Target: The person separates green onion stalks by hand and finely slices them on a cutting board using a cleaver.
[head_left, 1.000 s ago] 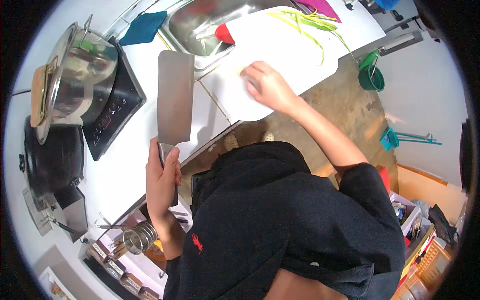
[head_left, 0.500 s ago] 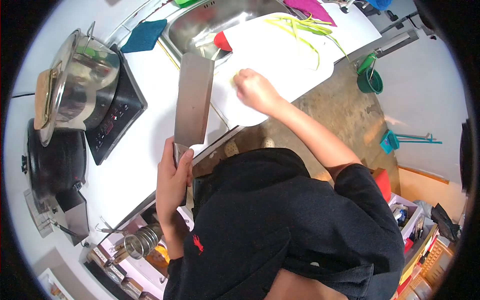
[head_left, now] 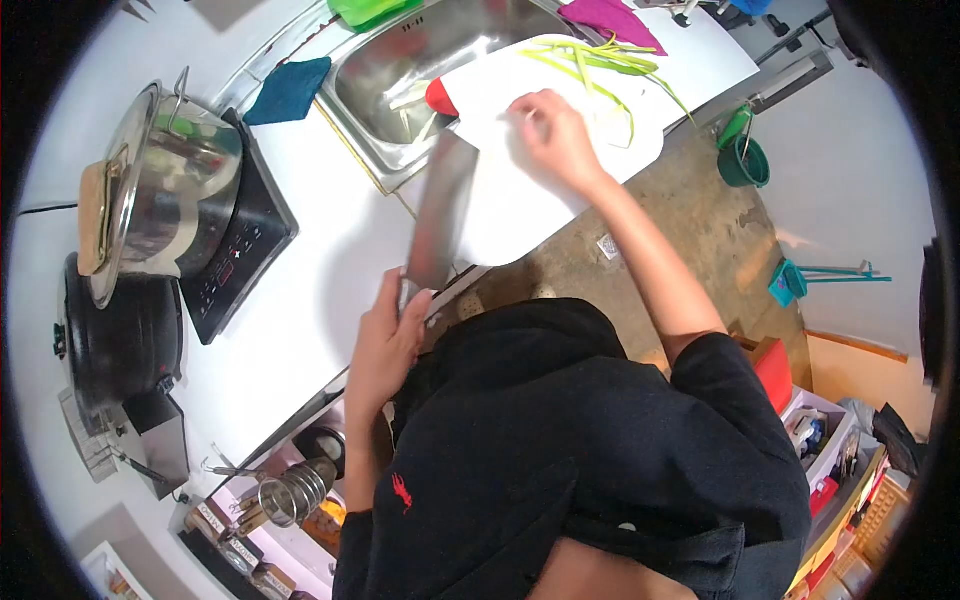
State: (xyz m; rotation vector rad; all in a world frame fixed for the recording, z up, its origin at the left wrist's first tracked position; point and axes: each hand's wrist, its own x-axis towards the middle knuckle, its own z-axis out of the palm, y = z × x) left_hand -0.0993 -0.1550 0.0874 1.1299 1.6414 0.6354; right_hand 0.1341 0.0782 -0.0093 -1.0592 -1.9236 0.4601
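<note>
My left hand (head_left: pixel 385 340) is closed round the handle of a broad cleaver (head_left: pixel 442 210). The blade is blurred and points up over the near left part of a white cutting board (head_left: pixel 510 215). My right hand (head_left: pixel 562 140) hovers over the board with its fingers bent and apart, and nothing shows between them. Long green onion stalks (head_left: pixel 610 60) lie at the board's far right end. A red piece (head_left: pixel 440 97) shows at the board's left edge, beside the sink (head_left: pixel 375 85), where pale stalk pieces (head_left: pixel 408 97) lie.
A lidded steel pot (head_left: pixel 190 180) stands on a black induction cooker (head_left: pixel 235 255) at the left, with a black pot (head_left: pixel 125 330) nearer. A teal cloth (head_left: pixel 288 92) lies beside the sink, and a magenta cloth (head_left: pixel 615 25) beyond the board. An open drawer (head_left: pixel 270 530) is below.
My left hand and the cleaver have moved right, towards the board. My right hand first moved left and nearer, then away to the right, its fingers loosening.
</note>
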